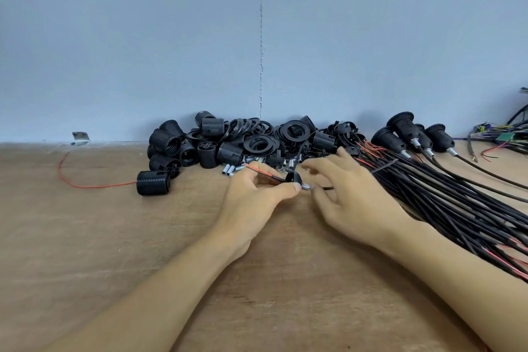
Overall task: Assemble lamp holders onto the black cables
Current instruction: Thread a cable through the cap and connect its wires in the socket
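My left hand (257,194) pinches a small black holder cap (294,178) threaded on a black cable whose red and black wire ends (258,169) stick out to the left. A short metal tube (305,187) sits on the cable just right of the cap. My right hand (351,194) is beside it, and its lower fingers pinch the cable (328,188) right of the tube while the other fingers spread out. A pile of black threaded lamp holder parts and rings (243,141) lies behind my hands.
A thick bundle of black cables (445,203) fans across the wooden table (114,237) at right. Several assembled holders (405,131) lie at the back right. Loose metal tubes (231,169), a lone holder body (153,182) with a red wire (85,186), and the wall behind.
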